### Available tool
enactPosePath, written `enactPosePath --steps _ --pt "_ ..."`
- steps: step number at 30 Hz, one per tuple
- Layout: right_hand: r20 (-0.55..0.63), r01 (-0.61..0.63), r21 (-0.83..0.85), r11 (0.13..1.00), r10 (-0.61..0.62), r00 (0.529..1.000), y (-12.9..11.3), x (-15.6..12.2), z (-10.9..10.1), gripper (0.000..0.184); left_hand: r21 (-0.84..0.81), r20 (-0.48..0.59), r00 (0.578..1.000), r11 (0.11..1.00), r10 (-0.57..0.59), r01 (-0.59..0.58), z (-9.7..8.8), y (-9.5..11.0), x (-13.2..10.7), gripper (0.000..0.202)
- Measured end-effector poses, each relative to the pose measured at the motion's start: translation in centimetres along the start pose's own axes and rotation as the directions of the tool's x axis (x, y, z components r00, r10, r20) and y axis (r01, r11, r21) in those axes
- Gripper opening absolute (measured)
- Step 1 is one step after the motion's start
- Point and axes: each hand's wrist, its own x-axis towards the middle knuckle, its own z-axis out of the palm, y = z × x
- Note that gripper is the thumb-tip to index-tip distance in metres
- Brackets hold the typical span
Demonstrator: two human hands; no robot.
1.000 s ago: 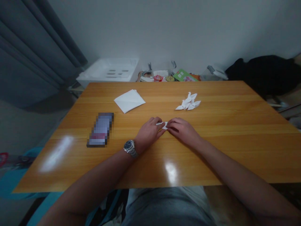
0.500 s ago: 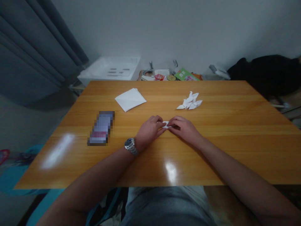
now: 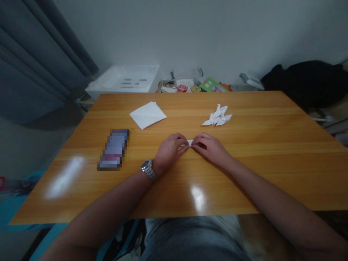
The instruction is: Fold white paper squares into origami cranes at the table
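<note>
A small folded piece of white paper lies low over the table between my fingertips, mostly covered by them. My left hand, with a metal watch at its wrist, pinches the paper's left part. From the other side, my right hand pinches its right part, thumb and fingers close to those of the left. Beyond my right hand stand several white origami birds in a cluster. Sheets of white paper lie stacked beyond my left hand.
On the wooden table, a pixelated phone lies at the left. Past the far edge are a white foam tray, a green booklet and small packets. Dark cloth sits at the back right.
My fingertips have come closer together over the paper, and less of its white shows. The whole view has shifted slightly.
</note>
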Motion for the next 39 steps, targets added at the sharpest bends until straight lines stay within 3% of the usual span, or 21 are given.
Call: enactPosePath --steps 19,28,39 --pt "-0.001 -0.057 -0.029 0.998 0.057 0.998 -0.13 0.32 0.28 0.008 -0.096 -0.032 0.997 0.993 -0.072 0.069 0.31 -0.33 0.50 0.009" --pt "0.005 0.043 -0.151 0.988 -0.043 0.999 -0.33 0.19 0.36 0.014 -0.070 -0.040 0.993 0.992 -0.111 0.108 0.35 -0.15 0.73 0.007" --pt "0.138 0.151 -0.355 0.923 -0.108 0.985 -0.59 -0.12 -0.56 0.022 -0.060 -0.054 0.993 0.993 -0.107 0.104 0.52 -0.31 0.78 0.007"
